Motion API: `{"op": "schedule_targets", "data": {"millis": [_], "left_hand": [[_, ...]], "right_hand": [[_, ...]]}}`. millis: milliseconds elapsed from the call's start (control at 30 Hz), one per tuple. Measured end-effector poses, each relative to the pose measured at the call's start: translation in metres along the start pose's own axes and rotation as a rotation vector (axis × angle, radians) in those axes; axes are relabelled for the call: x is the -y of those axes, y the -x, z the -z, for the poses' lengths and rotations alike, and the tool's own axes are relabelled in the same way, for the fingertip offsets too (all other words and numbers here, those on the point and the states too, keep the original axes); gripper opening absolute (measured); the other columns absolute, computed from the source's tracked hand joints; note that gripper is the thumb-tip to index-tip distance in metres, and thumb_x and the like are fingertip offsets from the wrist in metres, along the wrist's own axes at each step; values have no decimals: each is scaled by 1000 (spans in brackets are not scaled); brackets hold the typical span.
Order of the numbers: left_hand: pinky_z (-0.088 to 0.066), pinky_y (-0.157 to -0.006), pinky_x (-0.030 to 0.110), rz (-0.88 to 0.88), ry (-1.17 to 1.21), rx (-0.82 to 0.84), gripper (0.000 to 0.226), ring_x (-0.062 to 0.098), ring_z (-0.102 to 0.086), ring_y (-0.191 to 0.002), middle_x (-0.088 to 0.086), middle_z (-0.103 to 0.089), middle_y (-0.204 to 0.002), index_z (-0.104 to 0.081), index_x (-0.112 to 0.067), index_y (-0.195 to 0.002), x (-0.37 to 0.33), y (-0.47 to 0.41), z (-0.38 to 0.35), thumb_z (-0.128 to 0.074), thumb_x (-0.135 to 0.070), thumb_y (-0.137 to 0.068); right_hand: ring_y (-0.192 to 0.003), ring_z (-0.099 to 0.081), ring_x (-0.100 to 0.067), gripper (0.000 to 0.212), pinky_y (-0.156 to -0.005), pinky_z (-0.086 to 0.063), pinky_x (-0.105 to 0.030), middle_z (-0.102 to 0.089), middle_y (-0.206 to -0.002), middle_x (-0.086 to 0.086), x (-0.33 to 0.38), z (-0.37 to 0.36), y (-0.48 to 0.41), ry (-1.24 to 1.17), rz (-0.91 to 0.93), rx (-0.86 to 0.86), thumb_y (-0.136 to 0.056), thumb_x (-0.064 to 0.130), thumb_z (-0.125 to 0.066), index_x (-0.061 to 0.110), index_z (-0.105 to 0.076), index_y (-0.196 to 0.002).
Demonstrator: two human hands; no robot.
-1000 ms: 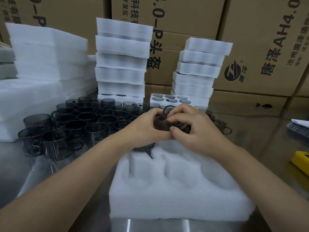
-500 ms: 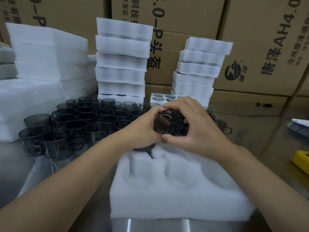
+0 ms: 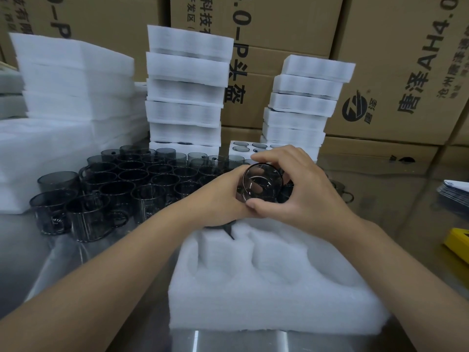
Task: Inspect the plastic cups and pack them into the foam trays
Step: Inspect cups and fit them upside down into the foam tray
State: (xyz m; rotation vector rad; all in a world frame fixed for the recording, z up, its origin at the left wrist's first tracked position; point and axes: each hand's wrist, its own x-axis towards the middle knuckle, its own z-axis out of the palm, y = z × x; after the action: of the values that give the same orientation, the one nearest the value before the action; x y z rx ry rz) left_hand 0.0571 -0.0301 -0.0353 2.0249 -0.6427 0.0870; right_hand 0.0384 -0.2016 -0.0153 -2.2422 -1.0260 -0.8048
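Observation:
Both hands hold one smoky grey plastic cup (image 3: 262,182) above the far edge of a white foam tray (image 3: 274,298). The cup is tipped with its mouth facing me. My left hand (image 3: 218,199) grips its left side, and my right hand (image 3: 302,184) curls over the top and right with the thumb under the rim. The tray's round pockets nearest me hold nothing. Another dark cup (image 3: 223,226) sits in a far pocket, mostly hidden beneath my left hand. Several loose grey cups (image 3: 121,184) with handles stand on the table to the left.
Two stacks of packed foam trays (image 3: 186,90) (image 3: 304,102) rise behind the cups, with a pile of foam sheets (image 3: 71,80) at the left. Cardboard boxes (image 3: 396,59) wall the back. A yellow object (image 3: 459,243) and stacked cards (image 3: 454,191) lie at the right edge.
The cup has been turned in my hands, so its open mouth now faces me, and it has risen slightly. My right fingers have spread further around its rim.

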Motion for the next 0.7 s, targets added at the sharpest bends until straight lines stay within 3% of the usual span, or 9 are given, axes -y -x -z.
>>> {"op": "schedule_targets", "data": {"millis": [233,333,433,500,600,633,700], "left_hand": [[-49,-95,41,-3,-101,19,63,17,-64,-103,-6,-63,-117,-48,-27,-127,-2,1,1,-78,-18,-73],[-50,-93,34,-10,-94,23,63,15,-65,-101,-8,-64,-114,-49,-27,-126,-3,1,1,-79,-19,-72],[-52,-80,19,-8,0,22,53,10,-66,-95,-5,-68,-106,-54,-21,-119,-3,2,1,-80,-13,-73],[-47,-65,10,6,49,37,49,1,-65,-79,-8,-72,-95,-57,-19,-116,-3,2,2,-79,-11,-74],[-42,-48,4,18,108,72,40,-9,-59,-57,-15,-71,-77,-59,-18,-110,-4,3,2,-77,-10,-76],[-46,-52,6,20,111,79,38,-8,-61,-60,-14,-71,-78,-60,-18,-108,-4,3,2,-78,-12,-76],[-55,-82,25,36,93,70,40,5,-68,-84,-6,-74,-91,-60,-19,-106,-5,2,1,-81,-22,-72]], "right_hand": [[-109,-43,0,66,-92,-31,-5,-49,-114,9,1,2,0,-25,-5,55,-68,24,-85,21,-56,-127],[-107,-44,0,65,-90,-31,-6,-51,-111,12,1,0,0,-36,-31,28,-68,27,-85,25,-55,-126],[-104,-47,-3,63,-89,-39,-15,-54,-109,17,-1,-1,0,-83,-106,-19,-68,33,-83,32,-54,-124],[-96,-52,-3,61,-84,-44,-20,-55,-107,20,-2,-1,0,-151,-159,-38,-68,34,-83,41,-52,-120],[-79,-57,-7,57,-73,-47,-17,-58,-104,18,-2,-1,0,-228,-219,-51,-69,36,-82,51,-49,-113],[-75,-57,-7,55,-69,-46,-15,-59,-102,17,-2,-1,-1,-240,-231,-59,-69,36,-81,52,-50,-112],[-65,-55,-4,50,-61,-43,-11,-61,-99,16,-3,-2,-1,-265,-253,-87,-71,32,-81,50,-52,-109]]}}
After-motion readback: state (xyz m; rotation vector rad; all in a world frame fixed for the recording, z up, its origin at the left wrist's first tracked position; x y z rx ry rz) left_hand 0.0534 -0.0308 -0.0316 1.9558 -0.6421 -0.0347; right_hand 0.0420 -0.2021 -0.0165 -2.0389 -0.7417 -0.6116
